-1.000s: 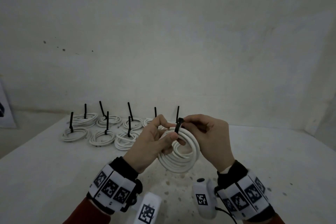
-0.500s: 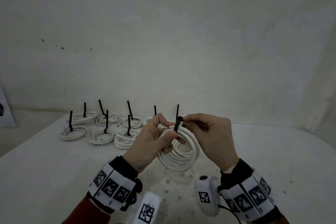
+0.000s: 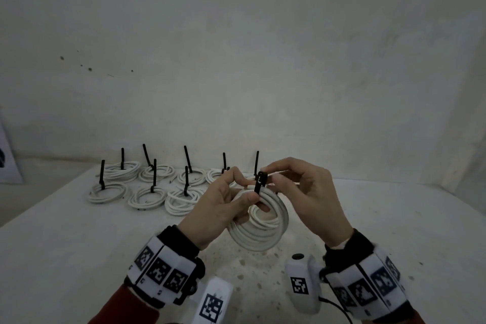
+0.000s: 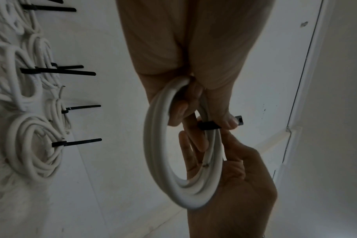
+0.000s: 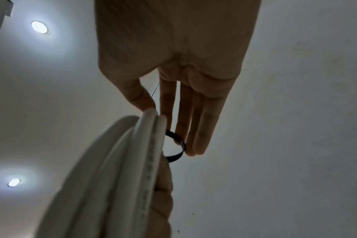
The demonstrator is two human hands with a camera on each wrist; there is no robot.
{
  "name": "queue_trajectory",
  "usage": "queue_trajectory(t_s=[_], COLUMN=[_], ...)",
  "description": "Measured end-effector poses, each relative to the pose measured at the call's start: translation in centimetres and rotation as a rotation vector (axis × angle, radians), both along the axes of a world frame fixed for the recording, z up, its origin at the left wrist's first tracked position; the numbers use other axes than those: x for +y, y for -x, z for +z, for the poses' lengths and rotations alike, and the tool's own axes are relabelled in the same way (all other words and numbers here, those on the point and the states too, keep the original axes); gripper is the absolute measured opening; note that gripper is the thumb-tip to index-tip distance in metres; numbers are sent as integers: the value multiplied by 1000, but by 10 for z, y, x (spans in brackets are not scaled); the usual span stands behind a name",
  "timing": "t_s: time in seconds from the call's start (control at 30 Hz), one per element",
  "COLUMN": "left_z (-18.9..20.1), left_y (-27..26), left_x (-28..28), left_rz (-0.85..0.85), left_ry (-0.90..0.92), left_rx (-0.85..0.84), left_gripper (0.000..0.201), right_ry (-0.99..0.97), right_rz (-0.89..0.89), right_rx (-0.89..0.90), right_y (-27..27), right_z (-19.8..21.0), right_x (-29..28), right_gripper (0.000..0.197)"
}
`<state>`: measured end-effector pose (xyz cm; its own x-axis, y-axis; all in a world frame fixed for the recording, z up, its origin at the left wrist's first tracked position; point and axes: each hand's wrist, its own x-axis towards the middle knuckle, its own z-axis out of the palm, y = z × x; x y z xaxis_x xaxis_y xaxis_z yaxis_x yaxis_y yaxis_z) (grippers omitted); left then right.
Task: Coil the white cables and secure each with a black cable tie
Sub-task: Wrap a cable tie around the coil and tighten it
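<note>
I hold a coiled white cable [image 3: 259, 231] upright over the table in front of me. My left hand [image 3: 244, 189] grips the coil's top, fingers through its middle and thumb pressing a black cable tie [image 3: 259, 183] against the strands. My right hand [image 3: 271, 176] pinches the tie at its head, just above the coil. In the left wrist view the tie's band [image 4: 209, 125] crosses the coil [image 4: 163, 161]. In the right wrist view the tie forms a loose loop [image 5: 176, 145] beside the coil [image 5: 122, 169], touching my right fingers [image 5: 196, 125].
Several tied white coils [image 3: 147, 187], their black tie tails standing up, lie in two rows at the back left of the white table [image 3: 79, 244]. A pale wall [image 3: 263, 60] stands right behind them.
Both hands stay on the coil and the tie. My right wrist has drifted slightly to the right and down; the coil has hardly moved.
</note>
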<state>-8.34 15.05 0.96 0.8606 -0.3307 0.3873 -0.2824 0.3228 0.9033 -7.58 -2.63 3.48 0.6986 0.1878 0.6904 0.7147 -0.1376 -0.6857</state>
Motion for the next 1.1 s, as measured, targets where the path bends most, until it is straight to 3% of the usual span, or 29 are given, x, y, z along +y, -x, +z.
queue_trajectory(t_s=[0.1, 0.17, 0.43, 0.77, 1.1], left_z=[2, 3, 8, 6, 1], left_y=[2, 4, 6, 4, -3], left_x=[-1, -1, 1, 2, 3], left_rz=[31, 39, 110, 179, 193], left_ry=[-84, -110, -185, -256, -233], left_rx=[3, 8, 13, -8, -60], left_gripper=[29, 28, 27, 21, 22], right_ry=[-61, -101, -370, -432, -501], right_rz=[24, 34, 214, 276, 304], right_rx=[124, 196, 499, 641, 658], right_y=[3, 4, 8, 3, 4], right_z=[0, 1, 5, 4, 3], right_x=[5, 9, 12, 10, 13], right_gripper=[40, 45, 16, 18, 29])
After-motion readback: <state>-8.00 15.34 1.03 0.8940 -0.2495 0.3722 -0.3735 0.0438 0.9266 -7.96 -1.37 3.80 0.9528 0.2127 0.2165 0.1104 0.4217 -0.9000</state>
